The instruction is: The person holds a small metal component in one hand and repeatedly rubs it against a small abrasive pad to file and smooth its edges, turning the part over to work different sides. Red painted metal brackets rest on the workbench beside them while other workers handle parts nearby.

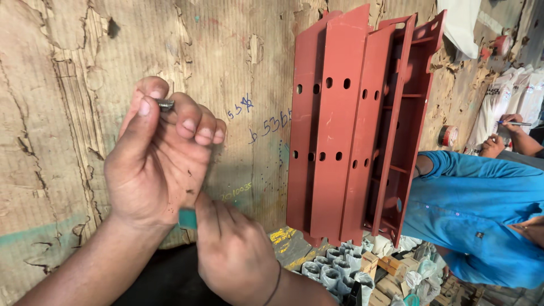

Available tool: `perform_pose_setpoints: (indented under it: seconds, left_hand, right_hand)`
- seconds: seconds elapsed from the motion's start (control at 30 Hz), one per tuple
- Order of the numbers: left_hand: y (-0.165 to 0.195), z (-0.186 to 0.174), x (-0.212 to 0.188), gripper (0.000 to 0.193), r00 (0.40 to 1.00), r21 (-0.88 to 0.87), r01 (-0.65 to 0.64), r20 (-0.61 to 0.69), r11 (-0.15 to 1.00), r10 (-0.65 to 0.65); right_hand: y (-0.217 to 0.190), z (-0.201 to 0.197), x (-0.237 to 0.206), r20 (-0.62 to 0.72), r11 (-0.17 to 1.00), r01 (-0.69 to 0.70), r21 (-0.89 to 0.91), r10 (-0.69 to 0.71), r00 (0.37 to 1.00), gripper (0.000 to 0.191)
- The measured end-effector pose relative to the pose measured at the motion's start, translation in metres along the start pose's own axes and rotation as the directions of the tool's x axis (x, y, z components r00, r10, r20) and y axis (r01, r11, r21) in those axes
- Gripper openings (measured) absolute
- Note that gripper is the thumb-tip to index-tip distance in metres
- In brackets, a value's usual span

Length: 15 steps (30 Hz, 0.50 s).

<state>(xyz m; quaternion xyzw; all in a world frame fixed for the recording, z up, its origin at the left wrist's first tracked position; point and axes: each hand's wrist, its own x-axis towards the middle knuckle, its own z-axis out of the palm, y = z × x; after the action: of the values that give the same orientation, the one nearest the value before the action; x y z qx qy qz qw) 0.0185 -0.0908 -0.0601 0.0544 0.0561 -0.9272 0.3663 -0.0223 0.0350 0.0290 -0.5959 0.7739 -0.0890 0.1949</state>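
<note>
My left hand [153, 164] is raised over a worn, cardboard-covered surface [51, 141]. Its thumb and fingers pinch a small grey metal screw [165, 104], of which only the tip shows. Just below and touching it, my right hand [235, 255], with a dark band at the wrist, is closed around a teal handle [187, 219]. Only a short piece of that handle shows between the two hands, and the rest of the tool is hidden.
A stack of red-painted metal channel brackets [351, 124] with round holes lies to the right of my hands. A co-worker in a blue shirt [476, 209] is at the far right, holding a pen [514, 123]. A tape roll [447, 136], several grey wrapped bundles [334, 267] and small boxes [391, 272] are nearby.
</note>
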Motion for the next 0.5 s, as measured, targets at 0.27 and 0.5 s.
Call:
perform_pose_setpoints:
  seconds: [0.27, 0.5]
  left_hand:
    - [0.001, -0.004, 0.006, 0.013, 0.956, 0.204, 0.098, 0.252, 0.974, -0.149]
    - [-0.005, -0.004, -0.004, 0.023, 0.933, 0.305, 0.13, 0.285, 0.943, -0.221]
  right_hand:
    - [0.016, -0.02, -0.02, 0.175, 0.759, -0.263, 0.596, 0.196, 0.965, 0.025]
    - [0.014, -0.022, -0.032, -0.293, 0.609, -0.079, 0.789, 0.485, 0.824, 0.014]
